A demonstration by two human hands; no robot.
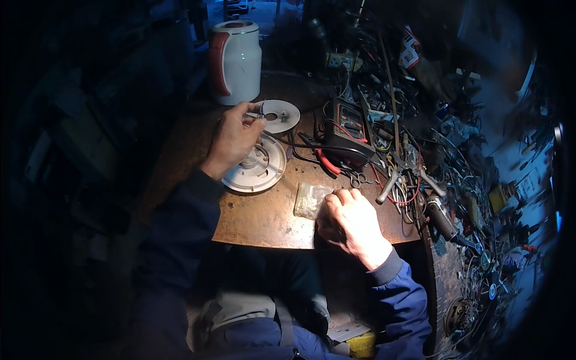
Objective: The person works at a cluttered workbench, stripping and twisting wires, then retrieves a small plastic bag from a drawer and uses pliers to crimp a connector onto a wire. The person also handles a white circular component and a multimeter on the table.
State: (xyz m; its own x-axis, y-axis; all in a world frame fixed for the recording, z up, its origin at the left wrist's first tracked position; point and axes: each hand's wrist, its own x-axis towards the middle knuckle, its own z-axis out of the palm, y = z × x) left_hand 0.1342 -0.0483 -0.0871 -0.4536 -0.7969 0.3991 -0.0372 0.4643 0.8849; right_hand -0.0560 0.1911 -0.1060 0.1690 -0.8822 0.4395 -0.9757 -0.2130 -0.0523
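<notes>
My left hand (233, 141) pinches a small dark piece with wire, too small to make out fully, above a round white plastic base (264, 177) with a ring in its middle. Behind that lies a flat white disc (286, 114) with a centre hole. A black cord (309, 146) runs rightward from near my left fingers. My right hand (354, 228) has its fingers curled at the right edge of a small translucent plastic bag or box (306, 200); what they grip, if anything, is hidden.
A white kettle (243, 66) with red handle stands at the back. Right of the hands are a multimeter (351, 126), red-handled pliers (327, 162), scissors (360, 179), another plier-like tool (390, 186) and a cylindrical tool (441, 219), amid dense clutter of wires and parts along the bench's right side.
</notes>
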